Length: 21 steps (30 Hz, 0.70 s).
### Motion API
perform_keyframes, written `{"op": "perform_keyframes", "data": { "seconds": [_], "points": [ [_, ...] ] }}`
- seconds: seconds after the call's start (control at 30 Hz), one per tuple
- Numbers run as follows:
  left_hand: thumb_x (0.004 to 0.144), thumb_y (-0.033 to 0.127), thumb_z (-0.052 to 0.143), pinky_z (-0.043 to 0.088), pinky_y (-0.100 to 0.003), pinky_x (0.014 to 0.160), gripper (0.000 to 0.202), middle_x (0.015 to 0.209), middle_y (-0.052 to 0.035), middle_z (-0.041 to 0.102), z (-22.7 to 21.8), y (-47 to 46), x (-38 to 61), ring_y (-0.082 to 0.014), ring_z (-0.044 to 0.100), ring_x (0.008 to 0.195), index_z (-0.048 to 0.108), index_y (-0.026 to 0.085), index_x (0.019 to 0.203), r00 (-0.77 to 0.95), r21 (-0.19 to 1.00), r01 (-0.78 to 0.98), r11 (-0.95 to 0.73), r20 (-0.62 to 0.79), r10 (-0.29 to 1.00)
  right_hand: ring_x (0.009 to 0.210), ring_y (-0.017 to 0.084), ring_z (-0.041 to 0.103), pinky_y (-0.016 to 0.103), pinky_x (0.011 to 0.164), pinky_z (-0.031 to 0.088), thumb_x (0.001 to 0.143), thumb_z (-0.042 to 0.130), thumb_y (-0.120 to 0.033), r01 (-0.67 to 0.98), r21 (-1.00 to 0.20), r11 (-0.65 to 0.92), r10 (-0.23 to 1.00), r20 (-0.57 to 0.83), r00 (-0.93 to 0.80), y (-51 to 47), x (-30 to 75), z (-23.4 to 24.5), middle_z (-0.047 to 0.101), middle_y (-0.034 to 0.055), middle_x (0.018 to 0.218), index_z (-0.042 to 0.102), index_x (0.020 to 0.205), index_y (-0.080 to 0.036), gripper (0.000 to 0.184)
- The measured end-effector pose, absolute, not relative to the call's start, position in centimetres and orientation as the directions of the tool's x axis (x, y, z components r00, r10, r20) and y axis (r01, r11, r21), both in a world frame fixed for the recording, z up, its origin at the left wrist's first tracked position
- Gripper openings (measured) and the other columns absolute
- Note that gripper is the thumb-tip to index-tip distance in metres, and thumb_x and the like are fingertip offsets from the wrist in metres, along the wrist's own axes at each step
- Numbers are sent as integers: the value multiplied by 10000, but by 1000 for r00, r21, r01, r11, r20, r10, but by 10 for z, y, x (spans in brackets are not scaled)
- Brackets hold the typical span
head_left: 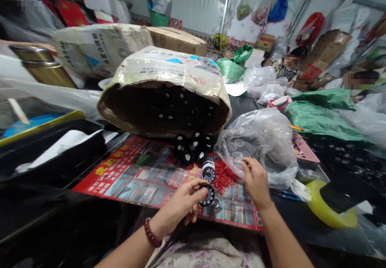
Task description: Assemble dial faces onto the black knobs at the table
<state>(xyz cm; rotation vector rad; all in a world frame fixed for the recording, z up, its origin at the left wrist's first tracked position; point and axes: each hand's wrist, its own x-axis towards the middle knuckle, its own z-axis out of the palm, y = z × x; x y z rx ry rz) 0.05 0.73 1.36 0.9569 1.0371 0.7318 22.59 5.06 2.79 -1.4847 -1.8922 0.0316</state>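
My left hand (pixel 184 203), with a dark red bead bracelet on the wrist, is closed around a small round black dial piece (pixel 208 195) with white markings. My right hand (pixel 255 177) reaches into the mouth of a clear plastic bag (pixel 262 139) that holds several clear round discs; its fingers are pinched, and what they hold is hidden. A short stack of the dial pieces (pixel 208 170) stands on the red printed sheet (pixel 126 171), beside a heap of small red parts (pixel 224 176). Several black round parts (pixel 193 145) spill from a tipped cardboard box (pixel 169 71).
A black tray (pixel 54 155) lies to the left and a yellow tape roll (pixel 328 211) to the right. Green bags (pixel 322 111), a pink tray (pixel 304 149), cartons and hanging bags crowd the back. Other people sit at the far right.
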Motion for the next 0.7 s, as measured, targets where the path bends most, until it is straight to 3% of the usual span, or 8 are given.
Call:
{"op": "perform_keyframes", "data": {
  "seconds": [0.03, 0.1, 0.2, 0.3, 0.4, 0.47, 0.6, 0.7],
  "points": [
    [750, 426, 635, 263, -138, 290, 359, 539, 66, 528, 14, 9, -1, -46, 420, 316, 576, 180, 1006, 328, 936, -6, 353, -332, 884, 967, 242, 559, 370, 841, 438, 888, 435, -215, 895, -305, 326, 869, 469, -157, 64, 238, 24, 627, 113, 1048, 574, 1014, -179, 191],
    [681, 293, 712, 350, -144, 386, 252, 608, 51, 560, 11, 11, -4, -40, 462, 416, 609, 157, 866, 299, 969, 32, 244, -242, 923, 1000, 269, 546, 386, 853, 427, 822, 514, -190, 901, -242, 360, 876, 419, -238, 84, 254, 12, 629, 126, 1071, 606, 929, -177, 142],
    [644, 223, 729, 422, -163, 545, 181, 641, 32, 583, 6, 14, -7, -69, 532, 580, 603, 140, 745, 295, 979, -22, 203, -188, 937, 975, 257, 553, 367, 839, 421, 787, 501, -127, 888, -212, 408, 867, 395, -305, 97, 259, -4, 639, 119, 1050, 615, 826, -177, 130],
    [661, 307, 724, 364, -156, 422, 245, 612, 46, 575, 6, 15, -12, -46, 477, 442, 596, 155, 804, 337, 957, -5, 291, -273, 901, 895, 247, 563, 361, 804, 424, 797, 465, -121, 879, -201, 432, 853, 408, -326, 99, 256, -10, 654, 122, 946, 618, 828, -165, 162],
    [738, 539, 603, 227, -157, 285, 408, 511, 66, 530, 11, 15, -19, -47, 384, 286, 574, 179, 929, 364, 916, 17, 401, -379, 851, 814, 238, 575, 356, 763, 439, 829, 434, -157, 867, -226, 445, 838, 448, -313, 99, 257, -8, 659, 106, 827, 625, 820, -170, 191],
    [774, 664, 447, 221, -159, 268, 535, 447, 58, 501, 14, 16, -22, -73, 408, 281, 574, 173, 944, 354, 896, -32, 443, -405, 843, 823, 237, 589, 363, 769, 453, 862, 409, -198, 864, -256, 434, 826, 497, -268, 96, 260, -1, 663, 111, 850, 628, 865, -165, 222],
    [787, 722, 305, 256, -154, 267, 671, 471, 23, 543, 15, 17, -25, -83, 446, 296, 591, 166, 1031, 345, 871, -104, 481, -422, 839, 914, 234, 613, 384, 836, 471, 888, 456, -309, 822, -388, 417, 788, 605, -114, 78, 259, 18, 664, 116, 968, 624, 963, -166, 233],
    [785, 735, 264, 242, -147, 256, 710, 439, 34, 524, 12, 19, -24, -84, 436, 274, 582, 167, 1072, 355, 855, -111, 506, -442, 824, 959, 243, 621, 420, 877, 471, 853, 540, -322, 745, -496, 445, 791, 608, -68, 55, 246, 29, 671, 110, 1004, 637, 940, -183, 191]
  ]
}}
